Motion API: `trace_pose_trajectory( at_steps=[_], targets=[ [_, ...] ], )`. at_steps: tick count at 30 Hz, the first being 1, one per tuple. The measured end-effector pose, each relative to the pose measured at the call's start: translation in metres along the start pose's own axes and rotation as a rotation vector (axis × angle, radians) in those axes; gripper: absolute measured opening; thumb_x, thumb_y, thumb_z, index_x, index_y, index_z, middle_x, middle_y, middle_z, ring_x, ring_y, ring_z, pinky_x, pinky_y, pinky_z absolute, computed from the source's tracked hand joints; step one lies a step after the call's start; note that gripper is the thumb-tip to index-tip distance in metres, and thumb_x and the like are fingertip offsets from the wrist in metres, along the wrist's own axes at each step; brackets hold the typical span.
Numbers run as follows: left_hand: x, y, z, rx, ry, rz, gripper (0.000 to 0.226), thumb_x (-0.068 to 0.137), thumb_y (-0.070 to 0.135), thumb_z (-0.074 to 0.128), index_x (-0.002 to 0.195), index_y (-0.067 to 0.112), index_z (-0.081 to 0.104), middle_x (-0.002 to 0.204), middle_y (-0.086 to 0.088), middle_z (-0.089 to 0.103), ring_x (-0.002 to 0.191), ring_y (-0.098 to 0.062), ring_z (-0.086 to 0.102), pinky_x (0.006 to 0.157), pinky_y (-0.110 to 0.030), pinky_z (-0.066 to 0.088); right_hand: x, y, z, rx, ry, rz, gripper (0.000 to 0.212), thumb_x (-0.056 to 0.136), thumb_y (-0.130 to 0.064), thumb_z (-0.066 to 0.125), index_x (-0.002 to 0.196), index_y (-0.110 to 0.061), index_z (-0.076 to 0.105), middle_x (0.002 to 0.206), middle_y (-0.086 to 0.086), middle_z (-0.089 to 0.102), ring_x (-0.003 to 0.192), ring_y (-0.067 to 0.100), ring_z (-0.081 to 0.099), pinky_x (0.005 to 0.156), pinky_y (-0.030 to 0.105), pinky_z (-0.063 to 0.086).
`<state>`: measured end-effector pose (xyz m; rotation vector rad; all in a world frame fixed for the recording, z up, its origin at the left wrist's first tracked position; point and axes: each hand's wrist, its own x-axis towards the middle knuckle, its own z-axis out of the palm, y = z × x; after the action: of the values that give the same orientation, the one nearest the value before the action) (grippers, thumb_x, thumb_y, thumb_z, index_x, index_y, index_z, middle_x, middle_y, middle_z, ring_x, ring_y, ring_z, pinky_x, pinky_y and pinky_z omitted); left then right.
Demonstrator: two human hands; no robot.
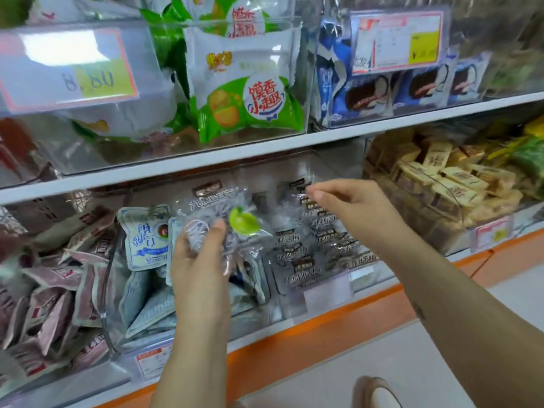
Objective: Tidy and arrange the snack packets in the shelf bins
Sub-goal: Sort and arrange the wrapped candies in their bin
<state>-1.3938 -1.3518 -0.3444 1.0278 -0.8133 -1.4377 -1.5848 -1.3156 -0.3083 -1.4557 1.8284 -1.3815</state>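
I've got the clear plum packet (226, 213), the one with a green fruit printed on it, raised in front of the lower shelf (323, 328). It is over the join between the pale blue packets (141, 240) and the heap of matching clear packets (306, 254). Its long axis runs roughly up and down the view. The brown-labelled end points up and away towards the back of the shelf, and the print leans slightly to the right. My left hand (200, 260) grips its lower part, thumb pressed on the front, fingers behind. My right hand (344, 201) hangs over the clear heap with fingers bent and thumb near a fingertip; I can't tell whether it pinches anything. Mauve packets (53, 290) lie far left, tan packets (441, 178) to the right.
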Motion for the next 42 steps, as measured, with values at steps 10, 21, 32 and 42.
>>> trace_pose_trajectory(
  at_steps=[10, 21, 32, 42],
  targets=[
    [0.029, -0.003, 0.014, -0.353, 0.295, -0.070, 0.067, 0.088, 0.021, 0.065, 0.146, 0.014, 0.031, 0.131, -0.001, 0.053, 0.110, -0.013, 0.059, 0.086, -0.033, 0.054, 0.117, 0.024, 0.086, -0.729, -0.593, -0.168, 0.055, 0.090, -0.010, 0.057, 0.142, -0.019, 0.041, 0.148, 0.005, 0.041, 0.131, 0.022, 0.042, 0.096, 0.018, 0.033],
    [0.040, -0.001, 0.020, -0.381, 0.329, -0.085, 0.068, 0.088, 0.022, 0.065, 0.146, 0.015, 0.031, 0.118, 0.007, 0.047, 0.108, -0.009, 0.055, 0.093, -0.036, 0.052, 0.129, 0.031, 0.090, -0.908, -0.742, -0.274, 0.033, 0.078, -0.029, 0.075, 0.101, -0.012, 0.059, 0.110, 0.001, 0.049, 0.094, 0.019, 0.052, 0.072, 0.027, 0.045],
    [0.040, -0.005, 0.021, -0.351, 0.300, -0.080, 0.067, 0.088, 0.023, 0.064, 0.146, 0.018, 0.030, 0.110, 0.012, 0.051, 0.098, -0.002, 0.055, 0.095, -0.034, 0.050, 0.142, 0.052, 0.089, -0.718, -0.296, -0.142, 0.036, 0.088, -0.008, 0.062, 0.123, -0.015, 0.056, 0.127, 0.008, 0.058, 0.109, 0.025, 0.057, 0.093, 0.034, 0.047],
    [0.032, 0.004, 0.017, -0.213, 0.193, -0.065, 0.072, 0.087, 0.026, 0.066, 0.147, 0.021, 0.026, 0.126, 0.008, 0.051, 0.093, 0.002, 0.058, 0.095, -0.032, 0.049, 0.089, 0.033, 0.050, -0.287, -0.198, -0.140, 0.012, 0.087, -0.008, 0.065, 0.096, -0.015, 0.069, 0.093, 0.001, 0.070, 0.094, 0.021, 0.067, 0.087, 0.026, 0.049]
  ],
)
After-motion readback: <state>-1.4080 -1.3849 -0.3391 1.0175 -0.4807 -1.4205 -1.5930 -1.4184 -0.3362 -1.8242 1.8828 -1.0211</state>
